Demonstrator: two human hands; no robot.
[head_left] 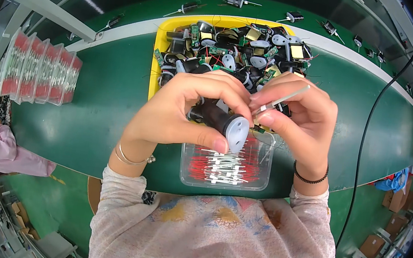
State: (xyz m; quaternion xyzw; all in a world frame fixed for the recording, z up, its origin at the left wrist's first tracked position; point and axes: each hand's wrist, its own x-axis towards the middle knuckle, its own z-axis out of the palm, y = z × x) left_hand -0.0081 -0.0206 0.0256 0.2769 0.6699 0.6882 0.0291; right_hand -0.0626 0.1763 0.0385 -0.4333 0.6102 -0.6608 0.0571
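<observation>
— What's in the hands right now?

— The left hand is wrapped around a dark motor with a pale grey end cap, thumb under the cap, fingers curled over the top. It is clamped firmly on it. The motor sits in the air above the near edge of the yellow tray, tilted, cap toward the person.

— And the right?

— The right hand pinches a thin white wire between thumb and forefinger, fingers closed on it. The wire's low end sits right at the motor's cap; whether it touches I cannot tell.

— What's below them?

— A clear box of red wires with white tips, just near of the hands, partly hidden by them. The yellow tray beyond is heaped with dark motors, grey caps and small green boards.

— Anything else on the belt?

— It's a green belt. To the left stand clear packs with red contents, well apart from the hands. On the far side single motors with thin shafts lie spaced along the belt. A black cable hangs down on the right.
</observation>
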